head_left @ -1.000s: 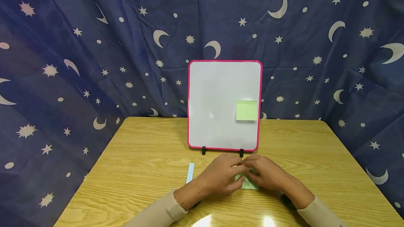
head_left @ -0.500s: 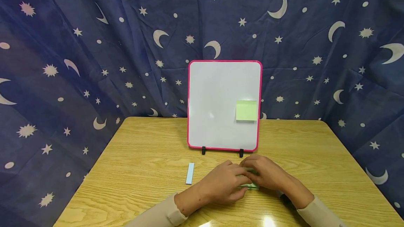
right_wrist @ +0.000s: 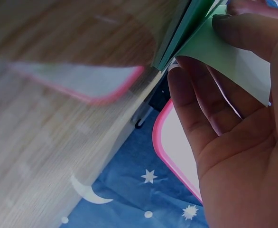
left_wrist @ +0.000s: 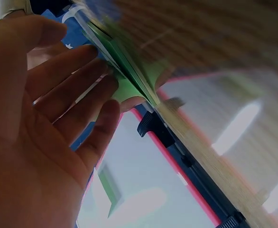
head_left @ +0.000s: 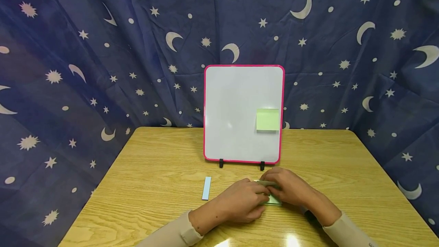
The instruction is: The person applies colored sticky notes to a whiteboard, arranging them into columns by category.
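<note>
A pad of green sticky notes lies on the table between both hands. Its top sticky note bends up away from the stack. My right hand pinches that note, thumb on one face and fingers behind the other, as the right wrist view shows. From the left, my left hand reaches in with extended fingers touching the pad; its thumb stands apart from the paper. The hands hide much of the pad in the head view.
A pink-framed whiteboard stands behind the hands on black feet. One pale green sticky note is stuck on its right side. A narrow light-blue strip lies left of the hands on the wooden table.
My left hand has dropped slightly toward me, uncovering the whole blue strip. The top note's far edge now shows raised between the hands. My right hand has stayed nearly in place.
</note>
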